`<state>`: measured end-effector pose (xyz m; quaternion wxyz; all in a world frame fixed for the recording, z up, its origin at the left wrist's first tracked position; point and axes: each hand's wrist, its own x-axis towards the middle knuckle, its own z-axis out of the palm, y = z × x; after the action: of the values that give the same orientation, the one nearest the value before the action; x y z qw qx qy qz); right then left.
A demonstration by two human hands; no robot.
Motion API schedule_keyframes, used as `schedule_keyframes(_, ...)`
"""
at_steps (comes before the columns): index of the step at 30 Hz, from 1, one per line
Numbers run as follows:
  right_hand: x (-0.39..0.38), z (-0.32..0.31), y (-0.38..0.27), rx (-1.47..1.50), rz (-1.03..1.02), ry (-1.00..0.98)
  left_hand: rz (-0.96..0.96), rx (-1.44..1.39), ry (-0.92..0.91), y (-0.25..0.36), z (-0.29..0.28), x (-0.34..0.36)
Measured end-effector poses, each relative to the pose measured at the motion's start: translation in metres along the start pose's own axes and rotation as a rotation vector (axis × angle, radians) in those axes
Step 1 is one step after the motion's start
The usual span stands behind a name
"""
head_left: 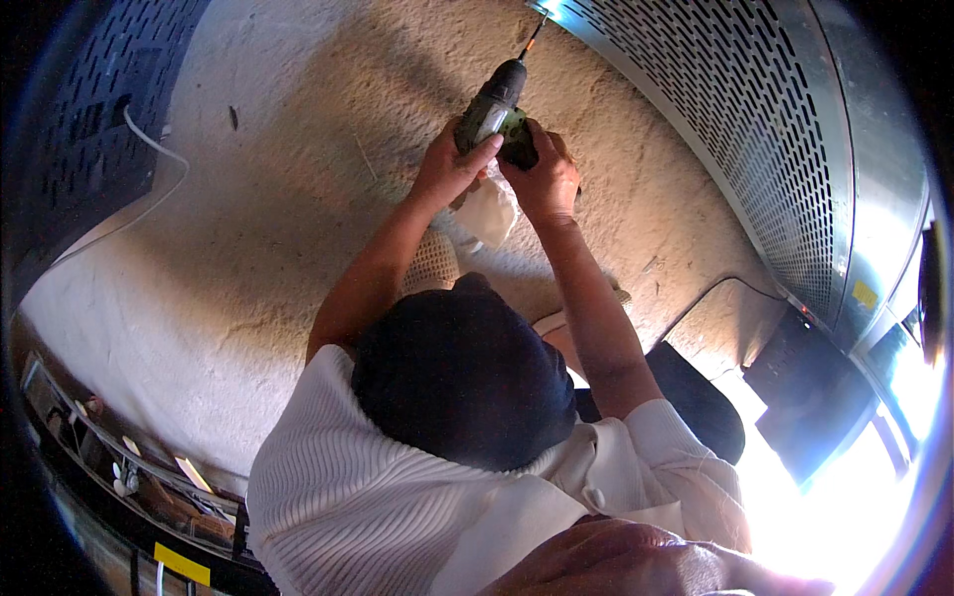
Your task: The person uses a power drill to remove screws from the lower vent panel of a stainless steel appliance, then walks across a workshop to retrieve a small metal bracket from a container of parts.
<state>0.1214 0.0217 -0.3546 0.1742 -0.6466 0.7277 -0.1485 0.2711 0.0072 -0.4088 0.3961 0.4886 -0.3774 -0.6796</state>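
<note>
A green-and-black cordless drill is held out in front of me, its long bit pointing up toward the lower edge of a perforated metal panel. My left hand is closed around the left side of the drill's body, thumb across it. From the right, my right hand grips the green-and-dark part of the drill; some of its fingers are hidden. Below the hands a crumpled white piece, like cloth or a bag, shows; what it belongs to is unclear. Glare hides whether the bit's tip touches the panel.
Rough, sandy floor lies beneath. At the far left stands a dark perforated panel with a white cable. A black cable runs on the right. Lower left, a rack holds assorted items. Bright light floods the lower right.
</note>
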Motion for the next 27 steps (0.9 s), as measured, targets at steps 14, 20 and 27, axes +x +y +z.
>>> schedule_keyframes(14, 0.004, 0.003, 0.0, 0.044, -0.005, 0.013, -0.001, 0.056, 0.043, 0.015, 0.002, 0.001)
schedule_keyframes(20, 0.006, 0.002, 0.001, 0.041, -0.008, 0.012, 0.003, 0.058, 0.033, 0.015, 0.002, 0.004)
schedule_keyframes(27, 0.009, 0.003, 0.003, 0.069, -0.012, 0.005, 0.019, 0.05, 0.03, 0.014, 0.003, 0.008)
